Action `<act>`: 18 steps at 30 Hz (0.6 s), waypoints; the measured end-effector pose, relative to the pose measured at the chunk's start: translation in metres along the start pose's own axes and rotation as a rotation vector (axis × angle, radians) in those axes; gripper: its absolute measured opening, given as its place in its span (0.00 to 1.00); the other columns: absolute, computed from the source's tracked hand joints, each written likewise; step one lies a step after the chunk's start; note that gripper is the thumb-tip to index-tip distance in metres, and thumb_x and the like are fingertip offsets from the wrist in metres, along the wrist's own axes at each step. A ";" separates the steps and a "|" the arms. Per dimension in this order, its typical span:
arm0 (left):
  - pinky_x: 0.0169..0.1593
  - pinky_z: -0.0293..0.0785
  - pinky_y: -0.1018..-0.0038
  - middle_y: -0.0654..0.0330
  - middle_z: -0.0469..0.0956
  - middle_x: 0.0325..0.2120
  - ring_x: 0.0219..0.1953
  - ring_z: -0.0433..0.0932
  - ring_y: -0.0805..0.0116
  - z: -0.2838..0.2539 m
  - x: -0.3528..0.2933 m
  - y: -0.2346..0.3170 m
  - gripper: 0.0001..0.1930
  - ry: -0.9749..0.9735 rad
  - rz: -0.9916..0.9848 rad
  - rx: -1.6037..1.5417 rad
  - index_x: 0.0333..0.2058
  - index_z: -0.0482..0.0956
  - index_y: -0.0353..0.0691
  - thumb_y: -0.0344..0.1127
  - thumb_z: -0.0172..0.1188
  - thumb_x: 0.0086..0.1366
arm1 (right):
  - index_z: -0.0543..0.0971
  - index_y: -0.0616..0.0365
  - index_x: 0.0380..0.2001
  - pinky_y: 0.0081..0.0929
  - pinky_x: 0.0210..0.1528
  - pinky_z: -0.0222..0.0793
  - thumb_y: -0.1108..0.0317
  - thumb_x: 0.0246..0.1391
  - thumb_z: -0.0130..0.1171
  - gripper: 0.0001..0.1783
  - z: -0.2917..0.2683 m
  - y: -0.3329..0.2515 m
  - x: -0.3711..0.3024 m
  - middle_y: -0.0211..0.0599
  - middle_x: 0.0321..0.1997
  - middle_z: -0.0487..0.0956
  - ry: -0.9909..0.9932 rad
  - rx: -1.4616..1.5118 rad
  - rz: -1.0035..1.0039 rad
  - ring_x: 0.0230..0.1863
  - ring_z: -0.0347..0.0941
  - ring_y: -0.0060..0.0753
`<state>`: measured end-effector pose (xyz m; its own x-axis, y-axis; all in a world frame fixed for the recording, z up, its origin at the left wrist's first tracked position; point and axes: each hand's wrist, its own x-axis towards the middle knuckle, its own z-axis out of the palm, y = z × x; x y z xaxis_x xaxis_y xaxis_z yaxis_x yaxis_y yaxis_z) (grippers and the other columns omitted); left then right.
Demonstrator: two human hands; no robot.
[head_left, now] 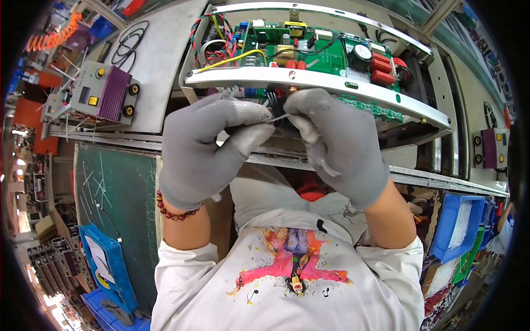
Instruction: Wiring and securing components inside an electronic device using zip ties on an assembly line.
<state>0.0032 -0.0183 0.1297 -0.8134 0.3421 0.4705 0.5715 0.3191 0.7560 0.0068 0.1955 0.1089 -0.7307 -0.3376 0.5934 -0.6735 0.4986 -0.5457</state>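
Both my hands wear grey gloves with whitish fingertips and meet at the near side of an open metal chassis [331,80]. My left hand [204,146] pinches one end of a thin pale cable tie [280,117] between thumb and forefinger. Close beside it, my right hand [345,143] has its fingers pressed together on the tie's other end. Black wires [273,100] hang from the chassis just behind the fingertips; whether the tie loops around them is hidden. Inside the chassis lies a green circuit board [331,55] with red, yellow and black parts and loose coloured wires.
Left on the metal bench stands a grey and purple boxed unit [102,91], with a black cable [130,47] behind. Several white cable ties [96,185] lie on a green board [127,176]. Blue bins [458,226] are at the right; metal rollers [454,157] run beside the chassis.
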 end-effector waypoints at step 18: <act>0.34 0.77 0.82 0.62 0.86 0.29 0.32 0.82 0.82 0.000 -0.002 -0.018 0.12 -0.039 -0.158 -0.270 0.39 0.85 0.36 0.23 0.71 0.55 | 0.81 0.59 0.31 0.21 0.27 0.68 0.80 0.46 0.63 0.07 -0.015 -0.030 0.013 0.35 0.25 0.80 -0.018 -0.026 0.223 0.23 0.74 0.26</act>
<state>-0.0056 -0.0250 0.1151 -0.8820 0.3423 0.3240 0.3848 0.1261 0.9143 0.0190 0.1879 0.1423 -0.8632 -0.2309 0.4489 -0.4921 0.5831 -0.6464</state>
